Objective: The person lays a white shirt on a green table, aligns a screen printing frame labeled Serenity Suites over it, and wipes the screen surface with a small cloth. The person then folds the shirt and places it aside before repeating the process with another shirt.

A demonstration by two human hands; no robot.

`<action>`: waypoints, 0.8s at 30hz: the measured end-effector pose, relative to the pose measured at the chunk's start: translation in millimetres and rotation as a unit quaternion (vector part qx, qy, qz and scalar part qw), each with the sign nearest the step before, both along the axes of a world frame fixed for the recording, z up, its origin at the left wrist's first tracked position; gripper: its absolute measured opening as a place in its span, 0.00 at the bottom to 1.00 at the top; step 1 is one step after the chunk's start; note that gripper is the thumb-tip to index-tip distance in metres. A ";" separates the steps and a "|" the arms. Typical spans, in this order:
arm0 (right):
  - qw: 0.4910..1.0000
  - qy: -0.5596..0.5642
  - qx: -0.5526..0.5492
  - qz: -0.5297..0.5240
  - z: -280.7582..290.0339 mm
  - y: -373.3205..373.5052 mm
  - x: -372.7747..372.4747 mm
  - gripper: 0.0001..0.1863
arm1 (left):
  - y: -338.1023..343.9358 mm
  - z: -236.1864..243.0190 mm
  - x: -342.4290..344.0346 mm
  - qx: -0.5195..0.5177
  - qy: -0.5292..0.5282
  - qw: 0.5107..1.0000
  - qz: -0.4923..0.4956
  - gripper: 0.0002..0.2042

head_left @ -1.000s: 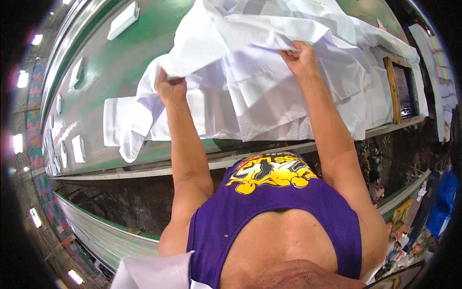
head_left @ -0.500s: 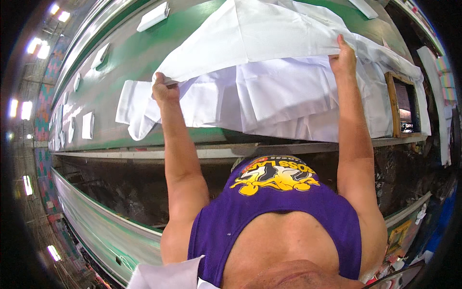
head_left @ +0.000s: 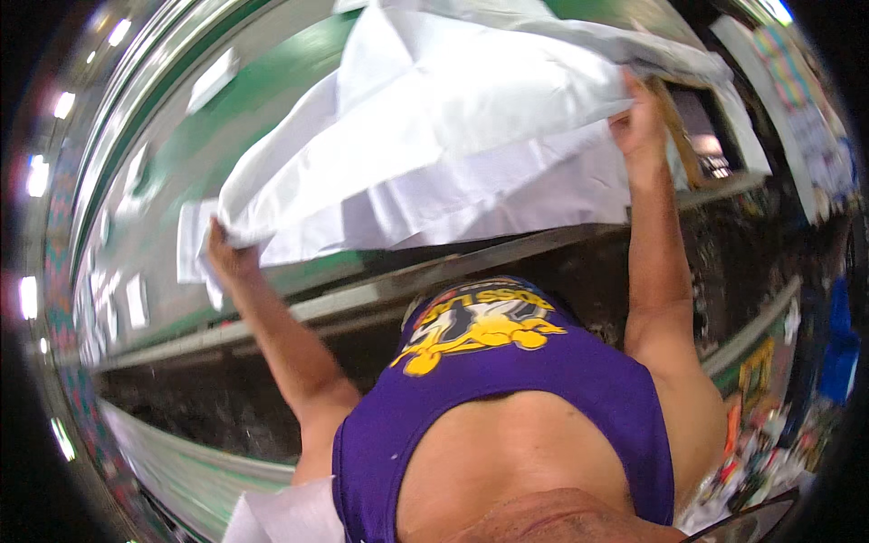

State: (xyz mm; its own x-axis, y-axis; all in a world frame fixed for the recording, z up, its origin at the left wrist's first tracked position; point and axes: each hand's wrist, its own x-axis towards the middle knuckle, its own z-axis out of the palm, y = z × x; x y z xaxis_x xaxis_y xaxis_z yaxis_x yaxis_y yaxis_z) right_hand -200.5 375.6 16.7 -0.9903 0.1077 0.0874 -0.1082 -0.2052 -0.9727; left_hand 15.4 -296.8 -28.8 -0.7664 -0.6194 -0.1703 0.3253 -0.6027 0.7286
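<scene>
Pretty long green-and-grey worktop is stretching across here, big white cloth billowing over it. Wood-edged frame is sitting toward the cloth's right end. Left grip is clamping the cloth's near edge, and right grip is pinching it farther along.

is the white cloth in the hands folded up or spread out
Spread out, though not flat: the white cloth stretches between the left hand and the right hand, with loose folds in it.

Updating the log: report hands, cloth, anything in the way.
Left hand and right hand gripping white cloth. Near edge raised. Wooden frame beside right hand.
</scene>
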 end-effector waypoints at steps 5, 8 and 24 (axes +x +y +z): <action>0.755 -0.132 0.641 -0.038 -55.5 19.6 75.8 0.30 | 7.6 -58.3 68.9 -0.394 -0.523 0.755 -0.028 0.32; 0.667 0.070 0.716 -0.197 -138.0 -15.4 53.9 0.32 | -27.6 -130.8 89.2 -0.484 -0.438 0.755 0.058 0.30; 0.940 -0.120 0.237 0.215 -53.2 -266.7 49.2 0.31 | 179.8 -185.0 -150.2 -0.833 -0.184 0.461 -0.244 0.25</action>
